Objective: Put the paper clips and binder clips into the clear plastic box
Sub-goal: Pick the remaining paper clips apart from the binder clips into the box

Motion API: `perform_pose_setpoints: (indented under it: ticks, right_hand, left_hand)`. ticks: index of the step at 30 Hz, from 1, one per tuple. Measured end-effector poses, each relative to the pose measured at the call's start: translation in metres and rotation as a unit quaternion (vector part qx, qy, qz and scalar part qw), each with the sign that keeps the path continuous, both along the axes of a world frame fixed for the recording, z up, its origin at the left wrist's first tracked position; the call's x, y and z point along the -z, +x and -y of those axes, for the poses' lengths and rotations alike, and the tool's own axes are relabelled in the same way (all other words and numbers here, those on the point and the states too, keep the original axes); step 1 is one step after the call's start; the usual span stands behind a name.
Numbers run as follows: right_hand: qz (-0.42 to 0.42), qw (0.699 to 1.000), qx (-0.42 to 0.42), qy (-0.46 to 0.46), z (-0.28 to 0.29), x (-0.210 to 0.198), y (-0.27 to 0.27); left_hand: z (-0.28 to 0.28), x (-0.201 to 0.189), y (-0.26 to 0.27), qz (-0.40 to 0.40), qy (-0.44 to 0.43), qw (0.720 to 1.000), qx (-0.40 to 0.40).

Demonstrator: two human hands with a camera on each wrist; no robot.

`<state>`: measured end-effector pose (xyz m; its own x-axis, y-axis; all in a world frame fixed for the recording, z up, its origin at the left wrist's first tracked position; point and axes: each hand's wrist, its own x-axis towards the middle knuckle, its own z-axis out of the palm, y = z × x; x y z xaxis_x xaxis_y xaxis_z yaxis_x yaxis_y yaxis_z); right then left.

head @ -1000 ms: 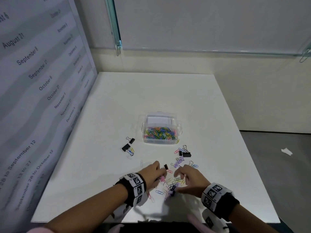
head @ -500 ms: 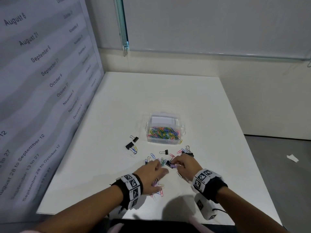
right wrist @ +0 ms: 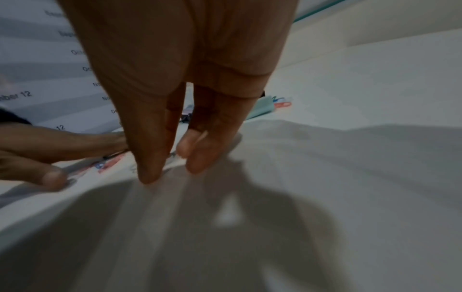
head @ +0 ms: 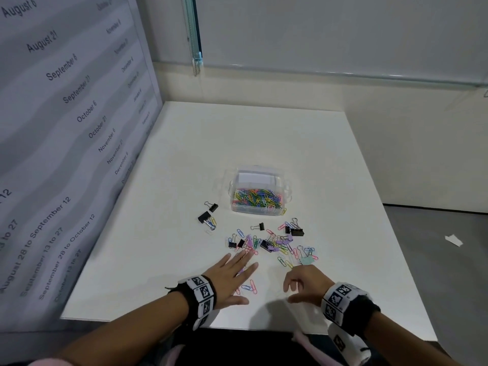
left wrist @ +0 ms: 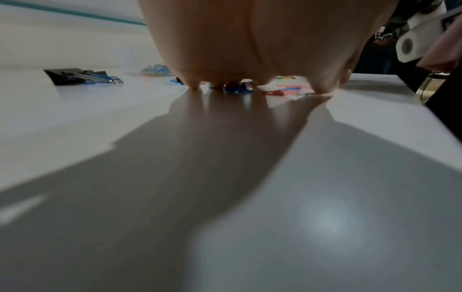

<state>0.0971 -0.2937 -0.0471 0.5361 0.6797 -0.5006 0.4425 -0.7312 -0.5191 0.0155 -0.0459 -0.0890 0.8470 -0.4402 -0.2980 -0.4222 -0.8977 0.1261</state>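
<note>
Clips of many colours lie scattered on the white rectangular table (head: 264, 133): a loose heap of coloured wire paper clips (head: 274, 244) mixed with small black and lilac binder clips sits between the person's hands and the clear plastic box (head: 260, 192). That box stands farther from the person, near the table's middle, open on top and already partly filled with coloured paper clips. To its left, well apart from the heap, lie two black binder clips (head: 208, 212) with a few blue and yellow paper clips touching the nearer one. Another pair of black binder clips (head: 295, 229) lies at the heap's right edge, just below the box.

The left hand (head: 232, 276) lies flat, palm down, its fingers straight and spread, the fingertips (left wrist: 196, 87) touching the table at the near edge of the heap; a few pink and blue paper clips (head: 248, 286) show just beside the palm. It grips nothing. The right hand (head: 306, 283) hovers low over the table, near a mint-green binder clip (head: 306, 260), with fingers loosely curled downward and the thumb (right wrist: 147, 158) pointing at the surface. It holds nothing visible. Both wrists wear black bands with square printed markers. A grey wall panel printed with dates (head: 66, 128) stands along the table's left side.
</note>
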Motion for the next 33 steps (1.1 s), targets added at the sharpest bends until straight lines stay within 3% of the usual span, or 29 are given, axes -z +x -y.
perform_pose_setpoints:
  ticks: [3, 7, 10, 15, 22, 30, 33]
  right_hand:
    - [0.004, 0.999, 0.037, 0.018, -0.014, 0.004, 0.001]
    - [0.031, 0.986, 0.154, 0.059, -0.027, 0.009, 0.009]
    - [0.053, 0.974, 0.205, 0.079, -0.032, 0.007, 0.018]
    - [0.067, 0.968, 0.222, 0.1, -0.041, 0.004, 0.026]
    - [0.095, 0.975, 0.189, 0.068, -0.066, 0.006, 0.029]
    - [0.096, 0.962, 0.23, 0.112, -0.054, 0.004, 0.03]
    - [0.112, 0.959, 0.242, 0.095, -0.044, 0.006, 0.032]
  left_hand:
    - [0.003, -0.002, 0.001, -0.008, -0.017, 1.0, 0.025]
    - [0.013, -0.009, -0.004, -0.079, -0.009, 0.991, 0.106]
    - [0.015, -0.006, -0.007, -0.087, -0.003, 0.99, 0.107]
    - [0.021, -0.018, 0.009, -0.095, 0.003, 0.995, 0.032]
    - [0.022, -0.043, 0.032, -0.035, -0.073, 0.992, -0.093]
    - [0.021, -0.034, 0.045, 0.029, -0.155, 0.982, -0.108]
    - [0.022, -0.029, 0.049, 0.023, -0.141, 0.985, -0.099]
